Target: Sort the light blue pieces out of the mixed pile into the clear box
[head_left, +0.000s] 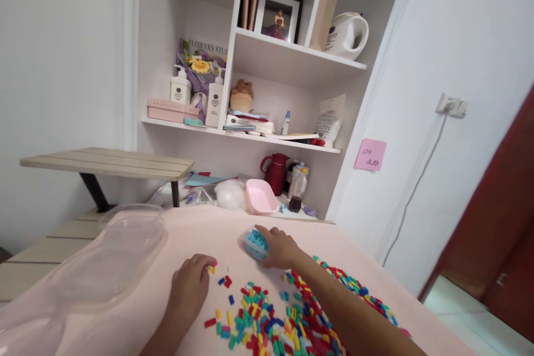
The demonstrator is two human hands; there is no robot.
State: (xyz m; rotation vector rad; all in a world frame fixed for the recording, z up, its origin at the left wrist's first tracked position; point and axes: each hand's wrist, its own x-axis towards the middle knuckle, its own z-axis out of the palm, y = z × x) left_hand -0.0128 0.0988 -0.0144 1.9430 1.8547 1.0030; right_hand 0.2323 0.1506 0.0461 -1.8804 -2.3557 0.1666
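My right hand (280,248) grips the right side of a small clear plastic container (247,245) on the pink tabletop. Light-blue toy bricks (257,240) fill much of it. To the left, my left hand (191,282) rests low over the table with its fingers curled. Yellow and pinkish-red bricks (212,269) show between its thumb and index fingertip. A wide spread of mixed red, yellow, green, blue and white bricks (258,311) lies between my hands and continues under my right forearm, which hides part of it.
Clear plastic lids or trays (104,267) lie along the table's left side. A pink basin (261,196), a red jug (275,173) and bottles (297,189) stand beyond the far edge. A slatted wooden stand (108,162) is at left, below white shelves (292,50).
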